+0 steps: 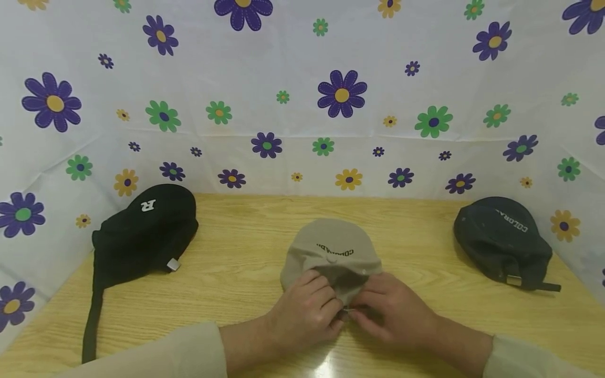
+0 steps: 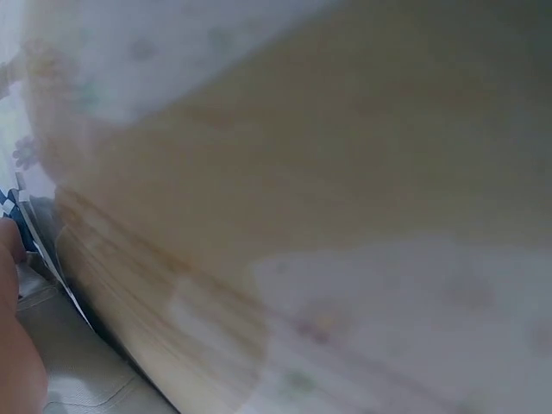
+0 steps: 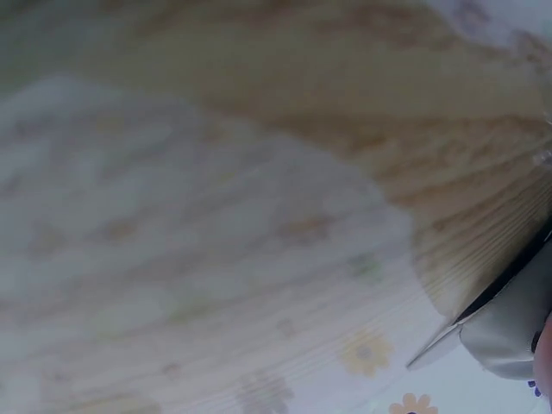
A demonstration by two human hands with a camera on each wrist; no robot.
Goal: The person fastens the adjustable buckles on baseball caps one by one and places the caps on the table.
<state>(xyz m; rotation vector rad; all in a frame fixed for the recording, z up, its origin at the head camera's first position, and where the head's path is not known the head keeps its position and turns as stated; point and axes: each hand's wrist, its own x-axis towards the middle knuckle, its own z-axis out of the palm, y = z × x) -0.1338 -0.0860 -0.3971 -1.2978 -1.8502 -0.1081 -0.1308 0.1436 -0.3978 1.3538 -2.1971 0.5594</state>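
A beige cap (image 1: 333, 241) with dark lettering, partly legible, lies in the middle of the table, its back opening toward me. My left hand (image 1: 307, 307) grips the left side of the opening with curled fingers. Opposite it, my right hand (image 1: 394, 310) pinches the cap's back strap between thumb and fingers. A small thin piece of the strap or its buckle (image 1: 348, 310) shows between the two hands; the fingers hide most of it. Both wrist views are largely blurred: a strip of the left hand (image 2: 17, 345) and a sliver of the right hand (image 3: 543, 362) appear at their edges.
A black cap (image 1: 151, 236) with a white R sits at the left, its long strap (image 1: 92, 328) hanging toward the near edge. To the right rests a dark navy cap (image 1: 501, 241) with a metal buckle. Behind the wooden table (image 1: 236, 236) hangs a flowered cloth (image 1: 283, 63).
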